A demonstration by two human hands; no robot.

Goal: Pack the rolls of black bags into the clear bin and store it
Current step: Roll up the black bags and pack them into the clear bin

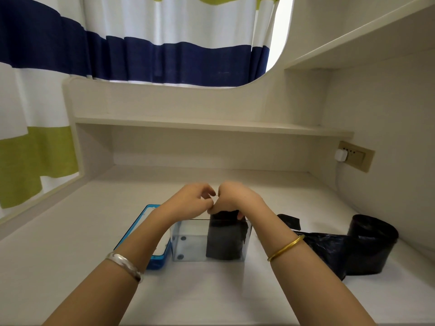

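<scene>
1. A pale desk (70, 267) fills the lower view, with a shelf (211, 124) above its back edge and a striped curtain (141, 43) behind that.
2. A loose roll of black bags (369, 245) stands on the desk at the right, well apart from both hands, its tail partly unrolled toward the middle.
3. The clear bin (188, 241) sits at the centre, between the two forearms.
4. A second roll (224, 238) stands upright in the bin's right half, its top rising just above the rim.
5. The blue-rimmed lid (143, 231) lies flat just left of the bin, partly under the left forearm.
6. The right hand (235, 196) is directly above this roll, fingers curled down and gripping its top.
7. The left hand (193, 196) hovers beside it, fingertips pinched at something thin between the two hands; I cannot tell what.
8. A silver bangle (124, 267) circles the left wrist, a gold one (286, 247) the right.
</scene>
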